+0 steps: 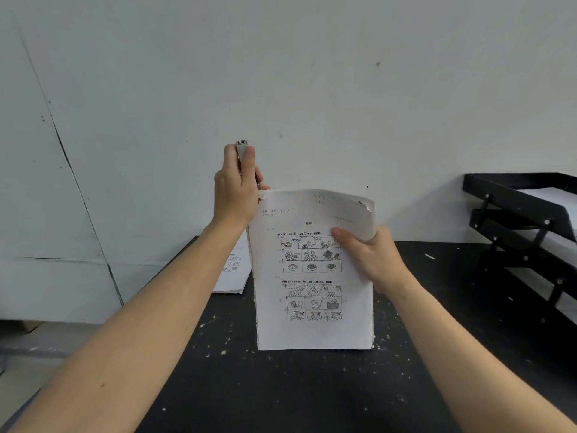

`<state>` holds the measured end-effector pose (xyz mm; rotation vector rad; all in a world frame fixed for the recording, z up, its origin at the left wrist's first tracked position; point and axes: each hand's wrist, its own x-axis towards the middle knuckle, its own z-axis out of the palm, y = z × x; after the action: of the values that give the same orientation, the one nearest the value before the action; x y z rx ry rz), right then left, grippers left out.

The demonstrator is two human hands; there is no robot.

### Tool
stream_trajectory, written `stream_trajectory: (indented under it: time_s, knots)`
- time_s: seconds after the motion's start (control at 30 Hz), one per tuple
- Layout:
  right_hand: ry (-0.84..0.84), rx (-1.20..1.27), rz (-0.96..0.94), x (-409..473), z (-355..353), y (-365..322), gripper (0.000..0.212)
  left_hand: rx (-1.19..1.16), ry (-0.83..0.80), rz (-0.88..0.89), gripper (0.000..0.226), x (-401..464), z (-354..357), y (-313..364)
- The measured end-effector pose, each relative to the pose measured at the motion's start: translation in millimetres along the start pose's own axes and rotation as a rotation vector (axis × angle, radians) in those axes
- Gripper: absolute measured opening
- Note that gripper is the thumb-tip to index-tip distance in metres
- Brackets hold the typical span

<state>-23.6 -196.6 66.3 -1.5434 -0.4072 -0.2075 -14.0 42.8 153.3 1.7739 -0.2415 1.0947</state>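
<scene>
Left forearm (134, 332) and right forearm (462, 354) sweep in from the lower corners, and we're at the business end now. At centre frame the stack (312, 332) stands upright, its bottom edge on the speckled black table (281, 398) and its printed face to the camera.

The right hand (371, 260) pinches the stack's right edge high up, thumb across the front and fingers tucked out of sight behind. The left hand (234, 189) is wrapped round the stapler (242, 150), thumb laid up its front. The tool stands near vertical, its lower end right at the stack's upper left corner. I can't tell whether that corner is actually seated in the mouth.

Risky spot, I'd say. It's a thick stack with ragged edges, and the top right is already bowing back. A squeeze from this angle could catch only the front sheets, or buckle the staple.

One hand steadies the whole thing, so a hard press could skid the base over those paper crumbs and fan the pages. Loose sheets (232, 276) lie behind at left, and a tray (524, 220) sits at the right edge.
</scene>
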Motion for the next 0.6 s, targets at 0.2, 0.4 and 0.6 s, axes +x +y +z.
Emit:
stream_trajectory:
  time_s: [0.2, 0.4, 0.6]
  knots:
    - [0.02, -0.007, -0.001, -0.8, -1.8, 2.3, 0.023, 0.013, -0.052, -0.024, 0.029, 2.9, 5.1, 4.2]
    - [0.046, -0.006, 0.006, -0.3, -3.3, 4.5, 0.024, 0.002, -0.037, -0.023, 0.031, 3.9, 4.8, 5.1]
    - [0.038, -0.018, 0.002, -0.5, -1.9, 4.9, 0.026, -0.007, -0.071, 0.001, 0.033, 0.8, 1.8, -0.1]
